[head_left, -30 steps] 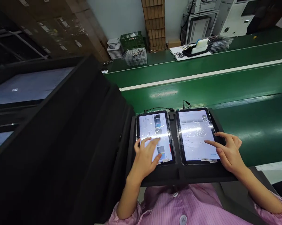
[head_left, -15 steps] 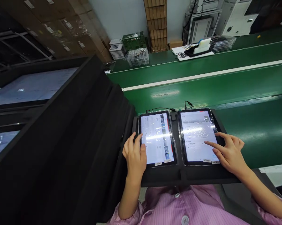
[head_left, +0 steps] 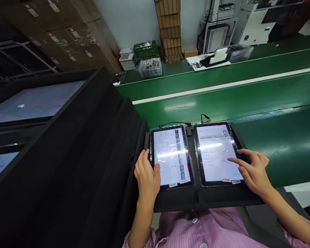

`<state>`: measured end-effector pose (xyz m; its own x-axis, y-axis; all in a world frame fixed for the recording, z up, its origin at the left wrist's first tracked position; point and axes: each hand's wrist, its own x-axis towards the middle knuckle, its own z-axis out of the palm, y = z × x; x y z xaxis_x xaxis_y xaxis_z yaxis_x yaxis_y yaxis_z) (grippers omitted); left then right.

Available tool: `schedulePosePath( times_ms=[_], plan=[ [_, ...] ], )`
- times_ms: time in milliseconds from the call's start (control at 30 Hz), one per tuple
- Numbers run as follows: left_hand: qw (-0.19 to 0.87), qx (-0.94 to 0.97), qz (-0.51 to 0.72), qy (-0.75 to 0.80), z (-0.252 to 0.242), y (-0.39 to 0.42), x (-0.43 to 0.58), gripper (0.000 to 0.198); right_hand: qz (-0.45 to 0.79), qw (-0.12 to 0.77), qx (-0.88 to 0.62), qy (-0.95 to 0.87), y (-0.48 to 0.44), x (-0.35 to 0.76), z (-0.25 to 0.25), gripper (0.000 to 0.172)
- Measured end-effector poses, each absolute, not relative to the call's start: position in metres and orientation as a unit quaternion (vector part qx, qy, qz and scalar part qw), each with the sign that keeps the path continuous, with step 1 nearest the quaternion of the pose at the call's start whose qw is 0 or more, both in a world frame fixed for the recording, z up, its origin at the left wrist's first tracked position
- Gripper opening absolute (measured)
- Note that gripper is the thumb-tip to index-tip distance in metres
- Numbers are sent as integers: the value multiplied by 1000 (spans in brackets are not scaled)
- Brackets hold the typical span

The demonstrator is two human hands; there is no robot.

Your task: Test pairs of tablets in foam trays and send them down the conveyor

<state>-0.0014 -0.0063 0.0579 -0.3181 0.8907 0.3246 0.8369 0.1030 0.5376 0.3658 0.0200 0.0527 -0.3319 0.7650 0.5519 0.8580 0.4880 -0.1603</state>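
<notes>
Black-rimmed, the left tablet (head_left: 169, 156) and right tablet (head_left: 216, 155) point lengthwise away in a tray (head_left: 175, 202), the loosely open, apparently empty left hand (head_left: 147, 179) along one's outer edge, the empty right hand (head_left: 255, 175), forefinger extended, across the other's right edge.

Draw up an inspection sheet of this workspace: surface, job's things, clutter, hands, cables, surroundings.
Surface: glossy green bench with a white strip.
Job's things: black-framed rectangular left tablet and matching right tablet, screens lit, in a matte black tray.
Clutter: stacked clear plastic trays on the bench's far side.
Hands: left hand open at left tablet's outer edge; right hand pointing at right tablet's screen, contact unclear.
Cables: thin black cables behind both tablets.
Surroundings: stacked brown cardboard boxes.
</notes>
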Motion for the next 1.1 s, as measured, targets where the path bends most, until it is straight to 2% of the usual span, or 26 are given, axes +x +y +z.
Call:
schedulePosePath(
  times_ms=[367,667,933,1100],
  plan=[
    [0,615,406,676,61,-2,-4,63,-58,289,-505,-811,19,364,52,46],
    [-19,604,436,667,67,0,1,41,-60,292,-504,-811,19,362,53,47],
    [75,567,426,701,67,-2,-1,33,-63,296,-504,-809,19,361,55,50],
    [84,585,416,691,68,-3,-2,30,-62,307,-497,-809,19,361,55,43]
  ],
)
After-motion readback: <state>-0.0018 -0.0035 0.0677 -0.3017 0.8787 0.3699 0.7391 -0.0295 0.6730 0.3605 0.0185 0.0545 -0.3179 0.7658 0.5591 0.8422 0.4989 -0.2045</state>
